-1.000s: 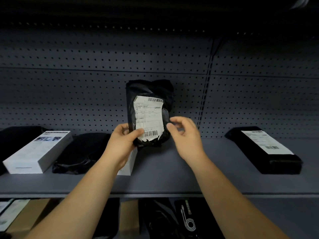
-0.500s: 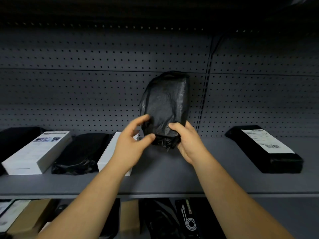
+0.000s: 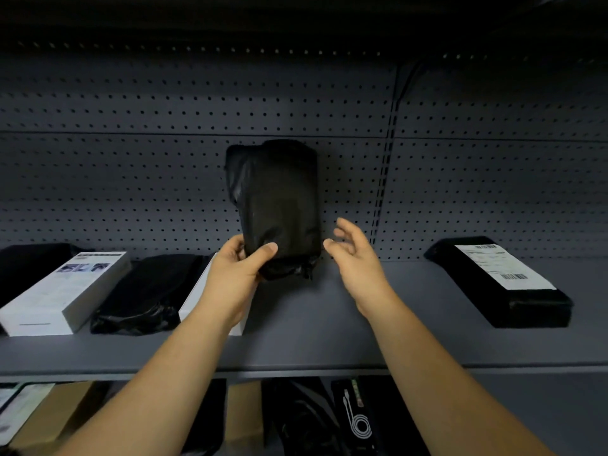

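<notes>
A black plastic-wrapped parcel [image 3: 279, 205] stands upright above the grey shelf [image 3: 316, 327], in front of the pegboard back wall. Its plain black side faces me; no label shows. My left hand [image 3: 240, 271] grips the parcel's lower left corner, thumb across the front. My right hand [image 3: 355, 255] hovers just right of the parcel with loosely spread fingers, apart from it and holding nothing.
On the shelf lie a white box [image 3: 62, 294] at the left, a black bag [image 3: 148, 297] beside it, another white box [image 3: 197, 297] partly behind my left arm, and a labelled black parcel [image 3: 500, 281] at the right. A lower shelf holds more packages [image 3: 352, 419].
The parcel was turned round, so its white label no longer faces me. My right hand let go of its bottom and moved off to the right; my left hand took hold of it.
</notes>
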Demonstrator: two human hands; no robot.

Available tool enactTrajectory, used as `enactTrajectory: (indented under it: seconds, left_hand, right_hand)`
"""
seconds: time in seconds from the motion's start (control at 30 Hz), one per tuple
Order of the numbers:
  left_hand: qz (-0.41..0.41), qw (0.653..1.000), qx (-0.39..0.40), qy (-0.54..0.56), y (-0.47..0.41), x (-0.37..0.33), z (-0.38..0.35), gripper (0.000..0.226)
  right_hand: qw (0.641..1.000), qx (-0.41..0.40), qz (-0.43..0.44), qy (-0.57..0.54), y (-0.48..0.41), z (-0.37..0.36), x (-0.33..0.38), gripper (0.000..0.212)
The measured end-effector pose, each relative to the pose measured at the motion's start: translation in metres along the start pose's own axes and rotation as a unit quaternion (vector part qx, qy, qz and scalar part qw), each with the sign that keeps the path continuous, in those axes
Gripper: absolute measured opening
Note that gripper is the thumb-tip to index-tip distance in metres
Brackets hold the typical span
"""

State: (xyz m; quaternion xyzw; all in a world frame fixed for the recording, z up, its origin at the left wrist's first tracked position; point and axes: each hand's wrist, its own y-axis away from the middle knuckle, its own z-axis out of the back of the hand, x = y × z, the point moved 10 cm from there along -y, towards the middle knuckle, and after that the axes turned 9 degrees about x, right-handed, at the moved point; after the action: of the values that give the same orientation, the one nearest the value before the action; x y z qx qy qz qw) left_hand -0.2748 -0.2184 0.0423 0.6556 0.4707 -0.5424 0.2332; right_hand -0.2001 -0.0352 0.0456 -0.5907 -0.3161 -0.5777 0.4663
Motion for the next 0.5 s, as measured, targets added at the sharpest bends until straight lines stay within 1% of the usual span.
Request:
enactTrajectory:
  seconds: [0.07, 0.13, 0.17, 0.23, 0.3, 0.33, 0.37, 0.4, 0.43, 0.5]
  left_hand:
    - [-0.037, 0.997, -0.019, -0.058, 0.003, -0.009, 0.0, 0.024]
    - [-0.063, 0.987, -0.009, -0.147, 0.006, -0.015, -0.007, 0.029]
    - [-0.072, 0.981, 0.012, -0.178, 0.008, -0.016, -0.015, 0.034]
    - [-0.083, 0.968, 0.083, -0.221, 0.011, -0.014, -0.032, 0.045]
    - [-0.092, 0.946, 0.154, -0.269, 0.016, -0.012, -0.047, 0.053]
    - [-0.102, 0.938, 0.172, -0.284, 0.019, -0.013, -0.051, 0.054]
    - [-0.113, 0.936, 0.171, -0.287, 0.021, -0.017, -0.051, 0.054]
    - [-0.124, 0.938, 0.15, -0.286, 0.021, -0.022, -0.047, 0.053]
    - [-0.133, 0.942, 0.114, -0.287, 0.021, -0.028, -0.04, 0.052]
    - [-0.121, 0.95, 0.046, -0.285, 0.018, -0.032, -0.024, 0.052]
  right_hand:
    - [0.999, 0.026, 0.03, 0.025, 0.004, -0.007, 0.013, 0.042]
    - [0.996, 0.082, 0.034, -0.012, 0.008, -0.023, 0.02, 0.043]
    - [0.993, 0.105, 0.027, -0.055, 0.009, -0.029, 0.021, 0.044]
    - [0.981, 0.13, 0.018, -0.142, 0.008, -0.036, 0.022, 0.045]
    - [0.979, 0.109, 0.024, -0.17, 0.006, -0.032, 0.021, 0.047]
    - [0.979, 0.088, 0.028, -0.179, 0.005, -0.027, 0.02, 0.045]
    - [0.977, 0.068, 0.03, -0.197, 0.003, -0.021, 0.018, 0.04]
    - [0.973, 0.058, 0.024, -0.224, 0.001, -0.017, 0.013, 0.037]
    - [0.964, 0.055, 0.013, -0.258, 0.0, -0.015, 0.008, 0.039]
    - [0.942, 0.061, -0.03, -0.328, -0.002, -0.012, -0.006, 0.06]
